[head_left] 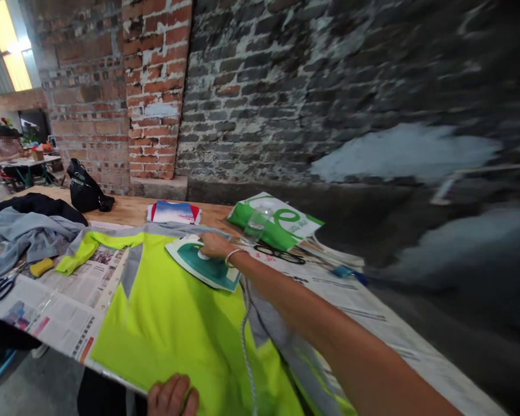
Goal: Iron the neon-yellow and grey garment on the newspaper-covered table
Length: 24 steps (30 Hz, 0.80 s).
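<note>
Right hand [214,245] grips the iron [219,270]; left hand [173,397], grip unclear, touches the shirt [169,312]. The bag [281,236] bears small, unreadable lettering [299,226].

Right hand [215,245] bare, 1 thin white bracelet [229,257] looped round wrist [239,261]; forearm [312,318] bare. Left hand [173,397] bare.

Grips a teal-and-white clothes iron [223,274] with the right hand [215,245], flat on a neon-yellow and grey long-sleeved shirt [156,312]. Rests the left hand [173,396] at the shirt's near edge. Wears a pale bracelet [231,255] on the right wrist. Works at a wooden table [214,212] partly covered with newspaper [65,303]. Has a green-and-white bag [292,222], a clear cup [255,225] and black-framed eyeglasses [281,255] right of the iron; has a yellow sponge [41,267], scissors [2,287] and a black bag [84,188] off to the left.
</note>
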Each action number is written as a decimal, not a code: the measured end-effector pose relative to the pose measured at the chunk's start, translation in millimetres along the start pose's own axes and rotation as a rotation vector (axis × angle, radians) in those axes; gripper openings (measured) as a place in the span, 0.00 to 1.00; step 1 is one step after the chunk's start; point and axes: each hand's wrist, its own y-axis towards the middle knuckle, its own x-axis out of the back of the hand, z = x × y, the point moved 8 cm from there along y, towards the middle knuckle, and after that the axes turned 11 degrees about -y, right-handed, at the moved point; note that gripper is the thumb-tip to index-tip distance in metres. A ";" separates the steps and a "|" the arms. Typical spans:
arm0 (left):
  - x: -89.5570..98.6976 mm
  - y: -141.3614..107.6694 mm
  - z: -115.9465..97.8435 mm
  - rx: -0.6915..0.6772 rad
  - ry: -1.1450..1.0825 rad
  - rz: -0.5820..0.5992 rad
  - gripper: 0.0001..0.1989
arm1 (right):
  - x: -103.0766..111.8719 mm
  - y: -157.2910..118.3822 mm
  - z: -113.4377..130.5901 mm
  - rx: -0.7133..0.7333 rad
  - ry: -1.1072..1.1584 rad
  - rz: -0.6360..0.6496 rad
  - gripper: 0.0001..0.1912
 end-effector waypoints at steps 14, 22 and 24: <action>5.1 23.4 -2.9 -0.032 0.000 0.177 0.17 | -1.5 -181.7 89.7 0.325 -0.009 0.061 0.15; -0.7 5.8 0.7 0.022 -0.020 0.092 0.18 | -0.6 -105.8 63.6 0.204 -0.070 -0.044 0.17; -4.1 -2.8 1.2 0.035 0.013 0.025 0.18 | 0.9 -74.2 51.3 0.174 -0.058 -0.057 0.19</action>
